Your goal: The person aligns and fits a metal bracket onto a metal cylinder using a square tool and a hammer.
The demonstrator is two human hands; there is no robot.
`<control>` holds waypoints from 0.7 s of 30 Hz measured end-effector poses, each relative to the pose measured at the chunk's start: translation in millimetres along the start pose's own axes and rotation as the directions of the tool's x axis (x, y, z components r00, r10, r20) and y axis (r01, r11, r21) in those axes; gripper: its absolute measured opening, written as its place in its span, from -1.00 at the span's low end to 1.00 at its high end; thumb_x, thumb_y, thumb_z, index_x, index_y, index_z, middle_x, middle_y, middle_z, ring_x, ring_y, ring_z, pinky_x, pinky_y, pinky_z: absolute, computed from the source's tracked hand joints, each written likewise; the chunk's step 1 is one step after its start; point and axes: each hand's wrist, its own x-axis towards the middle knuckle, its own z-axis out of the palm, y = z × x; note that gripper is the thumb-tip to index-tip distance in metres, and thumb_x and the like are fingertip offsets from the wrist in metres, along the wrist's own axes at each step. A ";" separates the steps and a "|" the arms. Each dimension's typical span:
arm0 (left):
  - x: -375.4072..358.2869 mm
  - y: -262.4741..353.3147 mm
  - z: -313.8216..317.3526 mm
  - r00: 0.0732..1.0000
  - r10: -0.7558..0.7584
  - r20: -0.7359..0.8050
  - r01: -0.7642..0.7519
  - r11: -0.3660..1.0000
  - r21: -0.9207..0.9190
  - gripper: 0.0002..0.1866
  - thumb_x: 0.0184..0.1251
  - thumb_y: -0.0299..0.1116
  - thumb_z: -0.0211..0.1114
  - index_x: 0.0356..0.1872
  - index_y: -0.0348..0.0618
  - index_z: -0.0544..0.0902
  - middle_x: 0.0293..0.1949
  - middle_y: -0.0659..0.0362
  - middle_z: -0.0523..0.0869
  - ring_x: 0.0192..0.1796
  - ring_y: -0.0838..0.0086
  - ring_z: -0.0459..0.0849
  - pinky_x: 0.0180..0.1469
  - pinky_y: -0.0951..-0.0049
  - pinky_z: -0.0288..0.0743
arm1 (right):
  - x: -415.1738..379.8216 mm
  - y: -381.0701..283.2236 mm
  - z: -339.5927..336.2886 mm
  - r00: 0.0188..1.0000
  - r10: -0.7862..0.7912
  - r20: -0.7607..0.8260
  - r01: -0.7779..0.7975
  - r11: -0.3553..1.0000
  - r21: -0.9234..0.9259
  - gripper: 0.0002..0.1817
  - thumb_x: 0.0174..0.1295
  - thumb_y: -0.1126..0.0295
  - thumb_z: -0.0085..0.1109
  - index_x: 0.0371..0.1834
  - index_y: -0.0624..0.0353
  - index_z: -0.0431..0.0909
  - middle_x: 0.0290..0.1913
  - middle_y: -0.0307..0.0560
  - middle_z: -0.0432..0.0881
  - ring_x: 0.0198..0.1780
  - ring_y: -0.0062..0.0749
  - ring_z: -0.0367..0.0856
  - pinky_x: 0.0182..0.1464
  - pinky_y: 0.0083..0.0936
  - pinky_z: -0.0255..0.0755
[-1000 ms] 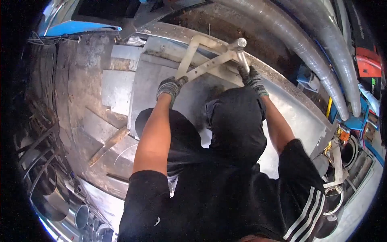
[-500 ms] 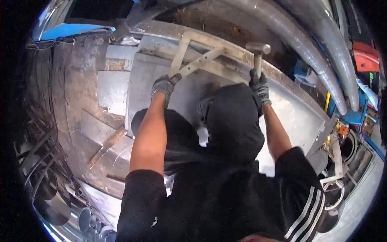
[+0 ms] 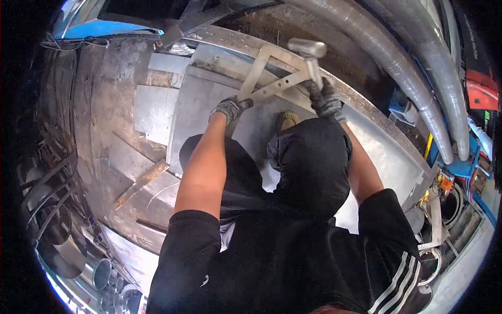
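Observation:
My right hand (image 3: 326, 99), in a grey knit glove, is wrapped round the handle of a metal hammer (image 3: 308, 48), whose head is raised above the far side of a metal frame. The flat-bar frame (image 3: 256, 71) has a slanted brace with several round holes and lies near a long steel beam. My left hand (image 3: 231, 109), gloved too, is closed on the near corner of this frame. Under it lie grey metal sheets (image 3: 198, 107). Part of the frame is hidden behind the hammer and my right hand.
A long rusty beam (image 3: 379, 125) runs along the far side. Thick metal pipes (image 3: 387, 68) cross at the upper right. A wooden strip (image 3: 141, 183) and sheet pieces (image 3: 157, 112) lie on the left. Metal cylinders (image 3: 97, 273) stand at the lower left; a red machine (image 3: 481, 90) is far right.
The hammer and my right hand have shifted left, and the hammer head now looks larger. My left hand still grips the frame. The whole view has shifted slightly.

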 end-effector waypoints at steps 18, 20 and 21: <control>-31.8 11.4 -23.6 1.000 0.017 -0.003 -0.014 0.684 -0.729 -0.39 0.34 0.15 0.36 0.04 -0.27 0.66 -0.36 0.08 0.74 -0.45 0.36 0.69 -0.36 0.31 0.65 | -17.1 -6.8 -47.1 0.979 0.201 0.038 -0.203 0.932 0.301 -0.49 0.38 -0.12 0.25 -0.07 0.19 0.57 -0.61 -0.21 0.48 -0.64 -0.47 0.47 -0.57 -0.35 0.37; -30.7 19.2 -36.5 1.000 -0.018 0.005 0.016 0.709 -0.705 -0.47 0.35 0.05 0.40 0.00 -0.28 0.64 -0.43 0.12 0.69 -0.49 0.43 0.65 -0.45 0.41 0.62 | -41.8 6.8 -60.1 0.887 0.462 -0.014 -0.420 0.817 0.396 -0.47 0.36 -0.16 0.24 -0.16 0.17 0.57 -0.61 -0.24 0.48 -0.63 -0.48 0.48 -0.56 -0.38 0.37; -28.7 19.3 -45.6 0.999 0.002 -0.034 -0.023 0.779 -0.627 -0.49 0.34 0.02 0.42 0.00 -0.28 0.64 -0.43 0.13 0.69 -0.49 0.43 0.65 -0.44 0.41 0.62 | -53.0 16.4 -63.6 0.883 0.467 -0.031 -0.415 0.812 0.410 -0.47 0.36 -0.16 0.24 -0.16 0.17 0.57 -0.61 -0.24 0.48 -0.63 -0.48 0.48 -0.56 -0.38 0.37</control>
